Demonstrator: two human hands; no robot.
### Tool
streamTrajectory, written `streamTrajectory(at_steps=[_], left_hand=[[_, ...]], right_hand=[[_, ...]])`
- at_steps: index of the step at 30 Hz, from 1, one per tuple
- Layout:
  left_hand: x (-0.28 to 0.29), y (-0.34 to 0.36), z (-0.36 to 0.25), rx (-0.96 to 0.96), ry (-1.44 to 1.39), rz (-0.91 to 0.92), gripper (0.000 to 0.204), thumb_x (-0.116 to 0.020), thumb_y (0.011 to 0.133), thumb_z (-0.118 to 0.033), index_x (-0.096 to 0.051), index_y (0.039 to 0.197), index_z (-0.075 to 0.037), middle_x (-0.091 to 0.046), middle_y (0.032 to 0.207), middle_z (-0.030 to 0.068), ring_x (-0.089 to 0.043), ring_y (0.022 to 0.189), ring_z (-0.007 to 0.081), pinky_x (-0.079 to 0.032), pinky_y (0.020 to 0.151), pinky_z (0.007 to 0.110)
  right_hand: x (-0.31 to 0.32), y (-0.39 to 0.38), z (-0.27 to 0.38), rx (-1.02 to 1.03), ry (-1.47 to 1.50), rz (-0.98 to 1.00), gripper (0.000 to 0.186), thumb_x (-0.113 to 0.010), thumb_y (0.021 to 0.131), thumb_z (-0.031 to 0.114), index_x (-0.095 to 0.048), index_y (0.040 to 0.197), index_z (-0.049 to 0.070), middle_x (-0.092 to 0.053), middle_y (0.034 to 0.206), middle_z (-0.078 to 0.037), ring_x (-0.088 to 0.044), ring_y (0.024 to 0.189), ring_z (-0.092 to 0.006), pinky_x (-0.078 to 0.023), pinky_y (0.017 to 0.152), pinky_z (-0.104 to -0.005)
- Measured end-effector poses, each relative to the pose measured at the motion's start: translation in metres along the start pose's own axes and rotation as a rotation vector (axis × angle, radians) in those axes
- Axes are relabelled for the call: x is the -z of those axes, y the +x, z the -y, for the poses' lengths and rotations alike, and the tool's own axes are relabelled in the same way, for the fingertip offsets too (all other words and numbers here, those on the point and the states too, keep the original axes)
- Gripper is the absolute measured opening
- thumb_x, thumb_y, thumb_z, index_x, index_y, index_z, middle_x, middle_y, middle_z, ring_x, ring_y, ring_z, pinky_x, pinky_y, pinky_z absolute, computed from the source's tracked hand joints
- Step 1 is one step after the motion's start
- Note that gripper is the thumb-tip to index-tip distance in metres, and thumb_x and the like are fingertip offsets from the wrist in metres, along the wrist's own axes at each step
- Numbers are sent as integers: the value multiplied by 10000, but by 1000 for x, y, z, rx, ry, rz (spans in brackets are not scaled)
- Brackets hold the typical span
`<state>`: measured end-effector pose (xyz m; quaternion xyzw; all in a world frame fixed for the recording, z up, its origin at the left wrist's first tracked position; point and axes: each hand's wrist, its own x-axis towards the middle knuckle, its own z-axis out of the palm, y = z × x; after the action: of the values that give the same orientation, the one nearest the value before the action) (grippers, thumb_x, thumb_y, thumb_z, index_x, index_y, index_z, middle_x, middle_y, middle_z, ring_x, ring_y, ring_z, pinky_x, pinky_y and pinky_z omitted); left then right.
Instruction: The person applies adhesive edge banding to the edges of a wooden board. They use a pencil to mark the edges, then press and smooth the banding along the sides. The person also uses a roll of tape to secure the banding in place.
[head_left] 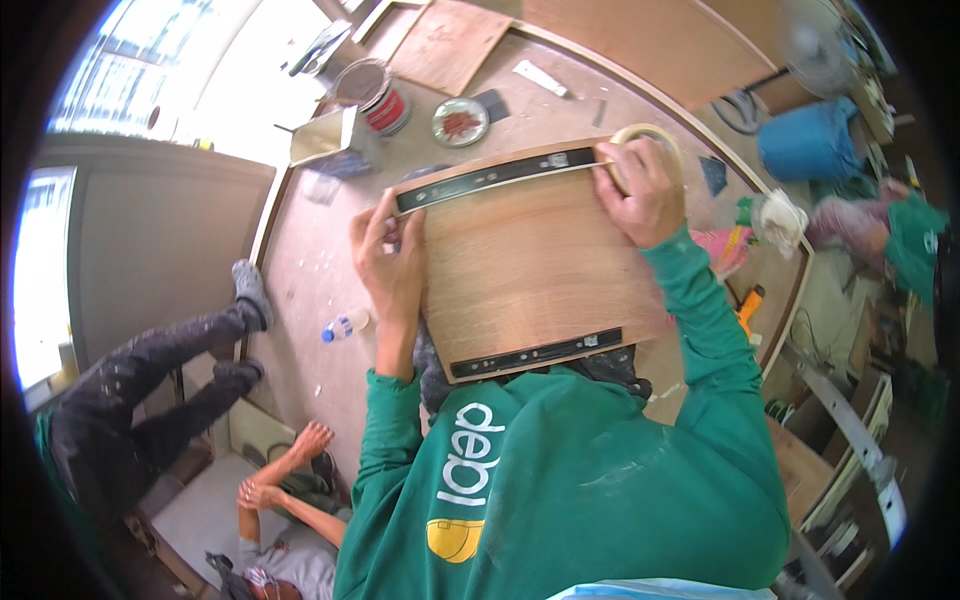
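A square wooden board (520,260) is on my lap, with a black metal rail (490,176) along its far edge and a second black rail (536,348) along its near edge. My left hand (388,260) grips the far-left corner, fingers wrapped at the end of the far rail. At the far-right corner my right hand (640,195) is closed on a roll of cream tape (668,140), its fingertips touching the board beside the right end of that rail.
A paint bucket (383,112), metal plate (460,115), water bottle (345,326) and orange tool (750,305) lie around the board. A blue bin (805,145) stands right. Other people (140,380) sit or lie at left, lower left (290,530) and far right (910,250).
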<state>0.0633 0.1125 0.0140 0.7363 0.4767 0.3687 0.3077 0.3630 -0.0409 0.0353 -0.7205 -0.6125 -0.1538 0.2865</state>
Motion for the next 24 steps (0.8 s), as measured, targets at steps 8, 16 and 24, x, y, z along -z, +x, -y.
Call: streamTrajectory(at_steps=[8, 16, 24], left_hand=[[-31, 5, -61, -571, 224, 108, 623, -907, 820, -171, -680, 1393, -82, -673, 1308, 114, -601, 1232, 322, -459, 1063, 472], [-125, 30, -112, -715, 131, 435, 365, -832, 857, -210, -730, 1176, -66, -689, 1198, 90, -624, 1157, 322, -455, 1013, 485], [-138, 24, -117, -713, 118, 381, 183, -801, 908, -182, -738, 1040, -72, -709, 1122, 65, -645, 1099, 304, -455, 990, 477]], right_hand=[[0, -3, -4, 0, 90, -3, 394, -737, 782, 44, -713, 1175, 60, -612, 994, -110, -625, 955, -331, -519, 856, -476], [10, -6, -5, -15, 119, 48, 526, -757, 764, 48, -710, 1288, 31, -615, 1036, -142, -626, 1000, -363, -544, 892, -471], [12, -11, -9, -58, 138, 47, 552, -766, 775, 58, -670, 1319, 57, -621, 1059, -120, -640, 1016, -349, -581, 864, -459]])
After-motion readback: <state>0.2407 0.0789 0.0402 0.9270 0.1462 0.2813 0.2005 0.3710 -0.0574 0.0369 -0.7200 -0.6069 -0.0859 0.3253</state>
